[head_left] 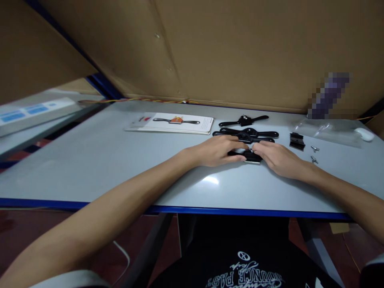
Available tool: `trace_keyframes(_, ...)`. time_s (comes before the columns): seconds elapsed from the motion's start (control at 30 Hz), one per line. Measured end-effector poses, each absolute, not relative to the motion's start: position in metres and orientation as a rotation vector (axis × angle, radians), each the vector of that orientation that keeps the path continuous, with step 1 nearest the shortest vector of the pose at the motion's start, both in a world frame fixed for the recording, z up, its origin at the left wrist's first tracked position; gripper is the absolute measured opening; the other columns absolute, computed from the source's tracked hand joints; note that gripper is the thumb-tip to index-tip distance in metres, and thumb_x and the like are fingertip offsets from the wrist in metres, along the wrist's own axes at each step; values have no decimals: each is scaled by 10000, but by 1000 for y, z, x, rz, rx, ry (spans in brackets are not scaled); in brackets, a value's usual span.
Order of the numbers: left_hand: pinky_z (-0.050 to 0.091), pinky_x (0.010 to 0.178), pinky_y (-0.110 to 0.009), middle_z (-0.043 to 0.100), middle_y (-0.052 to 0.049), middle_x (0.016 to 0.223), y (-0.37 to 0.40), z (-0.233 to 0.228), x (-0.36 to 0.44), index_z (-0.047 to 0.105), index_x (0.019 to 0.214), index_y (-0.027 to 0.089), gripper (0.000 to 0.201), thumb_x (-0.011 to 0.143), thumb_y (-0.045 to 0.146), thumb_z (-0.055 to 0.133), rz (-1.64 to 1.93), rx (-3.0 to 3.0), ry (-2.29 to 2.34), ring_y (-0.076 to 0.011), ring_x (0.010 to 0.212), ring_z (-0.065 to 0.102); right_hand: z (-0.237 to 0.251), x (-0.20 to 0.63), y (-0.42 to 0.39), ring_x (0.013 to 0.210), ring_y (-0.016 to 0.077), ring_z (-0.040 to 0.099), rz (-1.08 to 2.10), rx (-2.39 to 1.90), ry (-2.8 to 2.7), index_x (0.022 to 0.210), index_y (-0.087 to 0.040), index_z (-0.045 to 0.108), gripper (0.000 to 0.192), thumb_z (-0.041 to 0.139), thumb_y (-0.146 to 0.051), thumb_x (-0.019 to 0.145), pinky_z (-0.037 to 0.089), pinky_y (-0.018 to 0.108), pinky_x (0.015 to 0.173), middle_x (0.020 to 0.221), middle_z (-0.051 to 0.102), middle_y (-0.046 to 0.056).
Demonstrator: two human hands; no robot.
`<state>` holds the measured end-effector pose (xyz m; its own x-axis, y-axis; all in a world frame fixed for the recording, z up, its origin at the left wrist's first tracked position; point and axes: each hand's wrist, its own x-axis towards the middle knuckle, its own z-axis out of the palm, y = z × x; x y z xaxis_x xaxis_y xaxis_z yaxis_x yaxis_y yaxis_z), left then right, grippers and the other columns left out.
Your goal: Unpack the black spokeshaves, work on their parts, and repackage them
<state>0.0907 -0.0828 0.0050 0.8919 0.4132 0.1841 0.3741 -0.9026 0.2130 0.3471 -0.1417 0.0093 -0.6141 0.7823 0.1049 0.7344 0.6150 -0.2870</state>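
Head view: both hands rest on the grey worktop (pixel 120 160). The left hand (pixel 216 151) and right hand (pixel 277 158) meet over a small black tool part (pixel 251 157), fingers closed on it from each side. Just beyond the fingers lie two black handled tools (pixel 246 134); a booklet (pixel 172 123) lies farther left.

A small black metal part (pixel 250 156) lies flat on the grey table, near the middle and a little right, with a pale edge showing along its near side. Both hands cover its ends, so its full shape cannot be told. It sits just nearer than two black spokeshave bodies: one (pixel 246 133) lies crosswise with handles reaching left and right, and another (pixel 243 120) lies farther back, likewise crosswise and slightly tilted.
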Motion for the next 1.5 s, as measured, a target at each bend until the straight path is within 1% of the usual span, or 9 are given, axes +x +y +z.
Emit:
trace_keyframes(0.23,534,824,-336,725,-131,1091,-83,5,90,681,1381,179,595,1099,616,392,342,2854,608,-244,946,690,10,346,-145,822,244,586,332,-1344,-2598,1030,-223,551,320,277,-372,1103,434,397,735,969,645,98)
trace_keyframes(0.37,528,822,-352,727,-132,1100,-84,4,90,662,1391,164,601,1087,627,429,341,2842,627,-253,952,690,7,347,-146,1058,303,649,330,-1308,-2531,1220,-182,578,377,339,-451,1110,496,452,881,1189,699,160)
trace_keyframes(0.43,527,826,-361,729,-135,1114,-84,4,91,660,1385,162,594,1086,623,434,342,2843,637,-259,960,689,5,349,-145,1124,323,648,291,-1266,-2548,1291,-171,598,409,352,-442,1110,502,485,945,1239,707,170)
trace_keyframes(0.6,523,826,-356,736,-135,1109,-85,5,91,654,1373,167,576,1084,618,442,338,2852,635,-257,956,690,4,350,-141,1080,322,671,252,-1276,-2566,1206,-166,668,405,351,-397,1109,505,495,955,1140,736,154)
trace_keyframes(0.8,522,831,-357,738,-137,1123,-84,5,91,648,1376,173,576,1087,619,426,333,2844,635,-258,968,692,5,348,-141,1008,303,664,255,-1345,-2585,1217,-164,625,399,319,-398,1112,494,447,861,1143,693,151)
trace_keyframes(1.03,522,859,-367,737,-143,1151,-84,3,91,646,1377,167,579,1091,616,419,339,2833,642,-269,1003,695,3,346,-143,939,275,616,260,-1370,-2567,1148,-180,609,383,291,-391,1116,463,418,794,1102,655,131)
trace_keyframes(1.2,521,851,-364,732,-138,1125,-83,1,91,642,1378,173,599,1089,639,401,342,2836,652,-267,997,689,1,348,-141,928,268,599,286,-1341,-2535,1112,-194,604,353,303,-378,1113,467,420,800,1086,655,123)
trace_keyframes(1.37,515,817,-357,734,-124,1074,-84,1,91,636,1374,184,578,1080,637,431,350,2819,640,-255,947,681,-2,355,-136,937,255,608,348,-1213,-2474,1089,-217,589,281,309,-214,1060,478,418,849,1066,658,106)
trace_keyframes(1.5,513,825,-361,733,-129,1096,-84,2,92,640,1367,180,560,1087,615,426,333,2820,642,-259,963,682,1,356,-138,960,265,620,332,-1207,-2484,1177,-194,592,305,316,-223,1050,477,433,872,1109,637,128)
